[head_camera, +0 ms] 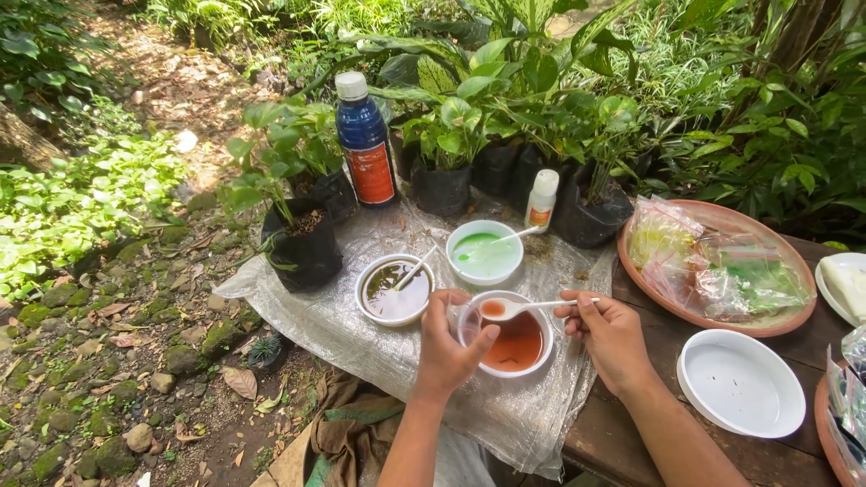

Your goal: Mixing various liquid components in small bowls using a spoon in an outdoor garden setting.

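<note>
My left hand (448, 347) grips a small clear cup (469, 325) at the near-left rim of a white bowl of orange-red liquid (516, 347). My right hand (609, 332) holds a white plastic spoon (523, 307) by its handle, the spoon's scoop holding some orange liquid over the bowl beside the cup. To the left stands a white bowl of dark brownish liquid (393, 290) with a spoon in it. Behind is a white bowl of pale green liquid (484, 252), also with a spoon.
A clear plastic sheet (343, 325) covers the table. A tall blue bottle (364, 140) and small white bottle (541, 200) stand at the back among plants in black bags (302, 243). A terracotta dish (722, 216) with plastic bags and an empty white bowl (740, 383) are right.
</note>
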